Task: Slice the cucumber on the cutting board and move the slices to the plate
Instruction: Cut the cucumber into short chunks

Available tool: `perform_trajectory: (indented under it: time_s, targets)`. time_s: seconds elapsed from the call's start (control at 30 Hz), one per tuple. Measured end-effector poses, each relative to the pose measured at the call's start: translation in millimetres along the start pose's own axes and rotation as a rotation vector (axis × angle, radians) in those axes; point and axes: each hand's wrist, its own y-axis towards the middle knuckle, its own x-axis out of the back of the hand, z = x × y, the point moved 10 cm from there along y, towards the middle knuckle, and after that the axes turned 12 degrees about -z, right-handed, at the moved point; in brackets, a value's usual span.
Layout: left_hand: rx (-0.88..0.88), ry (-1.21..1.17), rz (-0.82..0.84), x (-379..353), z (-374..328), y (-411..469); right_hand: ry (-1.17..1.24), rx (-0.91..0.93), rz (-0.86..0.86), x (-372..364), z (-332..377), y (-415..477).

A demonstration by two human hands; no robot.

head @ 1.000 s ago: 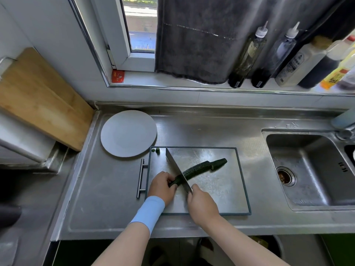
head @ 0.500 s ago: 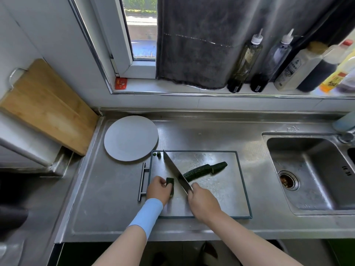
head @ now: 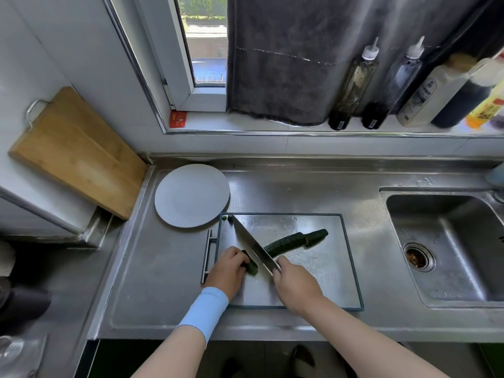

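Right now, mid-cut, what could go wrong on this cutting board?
The knife blade sits right beside the left hand holding the cut piece, so a slip could nick its fingers. The rest of the cucumber lies unheld past the blade and might roll on the steel cutting board.

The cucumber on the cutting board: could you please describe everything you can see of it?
The cucumber is dark green, bumpy-skinned and in pieces. The long middle section lies diagonally on the steel-looking cutting board, with a short end piece at its far right. The knife, gripped by the right hand, stands between it and a short cut piece that the left hand holds. Two tiny bits sit at the board's far left corner.
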Motion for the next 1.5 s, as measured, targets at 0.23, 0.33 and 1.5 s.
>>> perform_trajectory:
  time_s: [0.23, 0.33, 1.5]
  targets:
    - [-0.205, 0.006, -0.132, -3.8, -12.7, -4.9, -0.041, 0.033, 0.046, -0.6, -1.9, 3.7]
    - [-0.232, -0.008, -0.125, -4.9, -19.2, -6.5, -0.027, 0.022, 0.056, -2.8, -4.6, 5.6]
    - [-0.302, -0.026, -0.249, -23.3, -16.5, -12.8, -0.089, 0.093, -0.073, 11.8, 3.3, 3.2]
